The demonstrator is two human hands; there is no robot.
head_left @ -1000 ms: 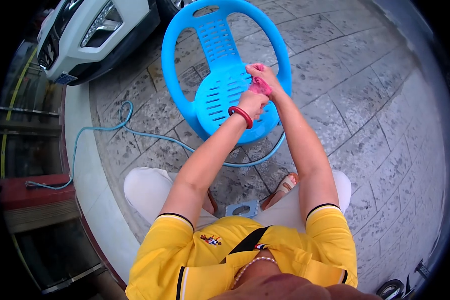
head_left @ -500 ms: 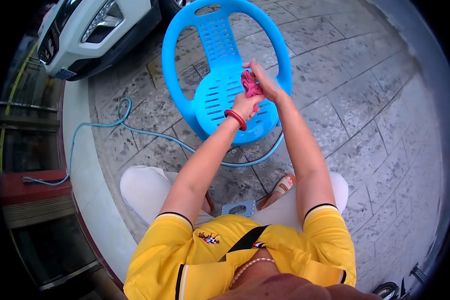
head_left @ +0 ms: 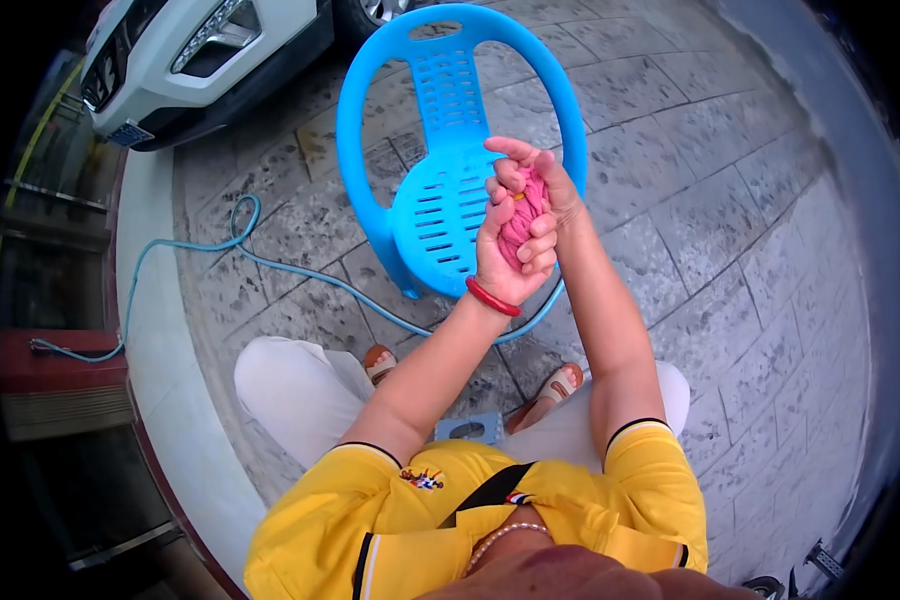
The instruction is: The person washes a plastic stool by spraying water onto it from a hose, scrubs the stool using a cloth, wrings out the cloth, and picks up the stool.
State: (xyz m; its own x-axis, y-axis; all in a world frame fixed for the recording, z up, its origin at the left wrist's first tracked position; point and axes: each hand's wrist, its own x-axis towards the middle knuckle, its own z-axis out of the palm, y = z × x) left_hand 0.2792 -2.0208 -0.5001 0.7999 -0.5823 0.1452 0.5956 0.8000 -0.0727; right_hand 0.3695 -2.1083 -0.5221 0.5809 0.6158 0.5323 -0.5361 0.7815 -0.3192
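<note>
A wadded pink cloth (head_left: pixel 523 222) is squeezed between my two hands, above the seat of a blue plastic chair (head_left: pixel 435 222). My left hand (head_left: pixel 502 262), with a red bangle at its wrist, wraps its fingers round the lower part of the cloth. Closed on the upper part is my right hand (head_left: pixel 558 190), its index finger pointing out to the left. The slotted seat lies just beyond both hands, and they hide its right side.
A light blue hose (head_left: pixel 320 272) runs over the stone paving (head_left: pixel 670 200) and passes below the chair. The front of a white car (head_left: pixel 195 85) stands at upper left. Between my feet is a small grey-blue stool (head_left: pixel 470 420).
The cloth and both hands have come up and nearer to me. My left hand has turned palm-up round the cloth, and my right fingers have curled onto it.
</note>
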